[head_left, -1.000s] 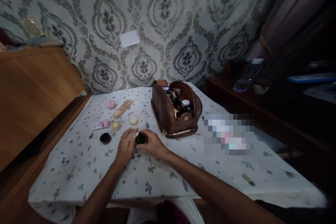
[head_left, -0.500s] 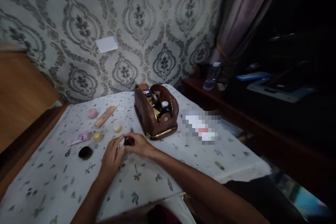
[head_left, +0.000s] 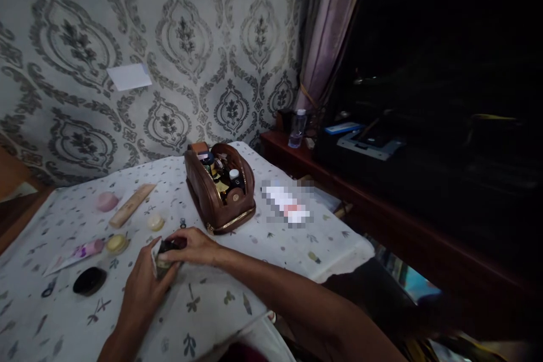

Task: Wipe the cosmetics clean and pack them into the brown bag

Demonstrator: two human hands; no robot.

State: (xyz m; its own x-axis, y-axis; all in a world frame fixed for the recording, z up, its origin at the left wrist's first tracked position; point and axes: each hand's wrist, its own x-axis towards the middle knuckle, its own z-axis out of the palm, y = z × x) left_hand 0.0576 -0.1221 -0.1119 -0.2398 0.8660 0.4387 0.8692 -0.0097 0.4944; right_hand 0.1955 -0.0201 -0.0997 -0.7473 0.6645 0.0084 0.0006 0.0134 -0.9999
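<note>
My left hand (head_left: 142, 280) is closed around a small dark-and-pale object (head_left: 163, 264), whose kind I cannot make out. The fingers of my right hand (head_left: 195, 245) pinch its dark upper part from the other side. A whitish edge shows by the left fingers; the rest is covered by the hands. Just beyond them stands an unzipped brown leather toiletry bag (head_left: 220, 209), filled with small bottles and cosmetics. Left of my hands lie a round black lid or jar (head_left: 89, 281), a yellowish jar (head_left: 116, 244), a small cream-coloured jar (head_left: 155, 222) and a pink-capped tube (head_left: 76, 255).
A pink round container (head_left: 107, 201) and a flat wooden-looking stick (head_left: 132, 206) lie farther back on the patterned tablecloth (head_left: 229, 305). Right of the bag is a blurred-out item (head_left: 288, 203). A clear bottle (head_left: 297, 129) stands on the dark red ledge (head_left: 275, 141).
The view has swung right, so the table and its things sit farther left. Both hands stay together on the small object, which has turned to show more of its pale side.
</note>
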